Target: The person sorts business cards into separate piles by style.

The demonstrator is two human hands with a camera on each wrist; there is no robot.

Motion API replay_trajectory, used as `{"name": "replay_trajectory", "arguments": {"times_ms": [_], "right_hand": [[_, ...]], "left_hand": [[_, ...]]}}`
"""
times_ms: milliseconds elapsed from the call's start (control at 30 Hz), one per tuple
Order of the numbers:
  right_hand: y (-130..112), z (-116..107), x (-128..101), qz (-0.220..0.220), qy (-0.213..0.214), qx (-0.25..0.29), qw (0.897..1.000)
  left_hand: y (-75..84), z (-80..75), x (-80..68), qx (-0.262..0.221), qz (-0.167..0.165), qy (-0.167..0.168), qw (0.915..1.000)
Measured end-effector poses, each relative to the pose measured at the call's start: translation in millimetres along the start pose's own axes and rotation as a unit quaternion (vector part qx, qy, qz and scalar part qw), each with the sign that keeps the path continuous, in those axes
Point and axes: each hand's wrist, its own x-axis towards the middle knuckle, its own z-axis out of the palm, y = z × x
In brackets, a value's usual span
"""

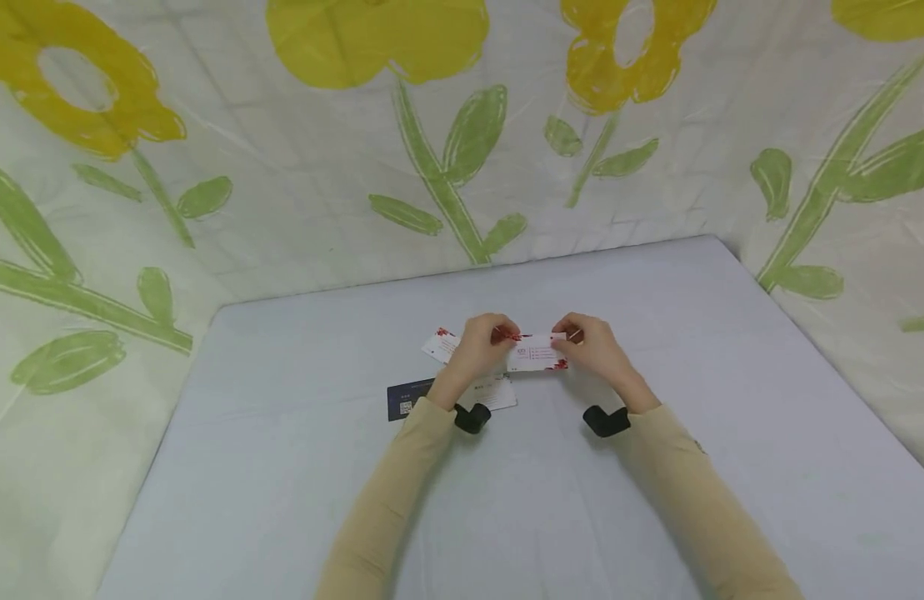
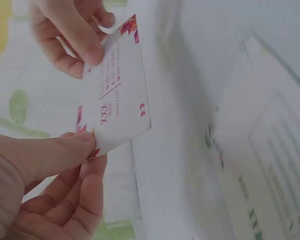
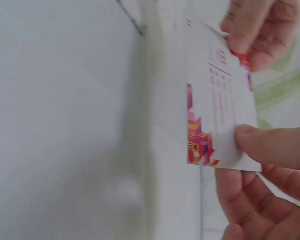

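Observation:
Between both hands is a white business card with red printing and red-orange corner patterns, raised above the table. My left hand pinches its upper left corner between thumb and fingers. At the opposite end, my right hand pinches the card with the thumb on the printed face. The left wrist view shows the card tilted, both thumbs on its front. Partly hidden behind the left hand, another red-patterned white card lies on the table.
Below the left wrist lie a dark blue card with a square code and a white card with dark print. Both wrists carry black camera mounts. A pale cloth covers the table; a flower-printed curtain stands behind it.

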Motion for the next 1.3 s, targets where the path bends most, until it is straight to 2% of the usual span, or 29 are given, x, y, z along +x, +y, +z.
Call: {"name": "replay_trajectory", "arguments": {"times_ms": [100,200,433,567,700,1000,1300], "right_hand": [[5,-9,-3,0.034,-0.03,-0.002,0.999],[10,-12,-5,0.063,-0.056,-0.007,0.996],[18,-7,-8,0.084,-0.08,-0.025,0.993],[17,-3,-9,0.079,-0.08,-0.044,0.993],[15,2,-9,0.07,-0.073,-0.068,0.993],[7,6,-14,0.053,-0.051,-0.14,0.987],[4,7,-17,0.052,-0.039,-0.187,0.98]], "left_hand": [[4.3,2.9,-2.7,-0.024,-0.016,-0.03,0.9991],[5.8,8.1,-5.8,-0.027,-0.026,-0.054,0.9978],[7.0,21.9,-10.9,-0.018,-0.046,-0.086,0.9951],[6.5,27.2,-12.1,-0.006,-0.063,-0.087,0.9942],[4.5,32.3,-12.5,0.015,-0.064,-0.083,0.9944],[9.6,36.4,-13.5,0.109,-0.025,-0.066,0.9916],[18.1,40.1,-13.3,0.149,-0.023,-0.078,0.9855]]}}
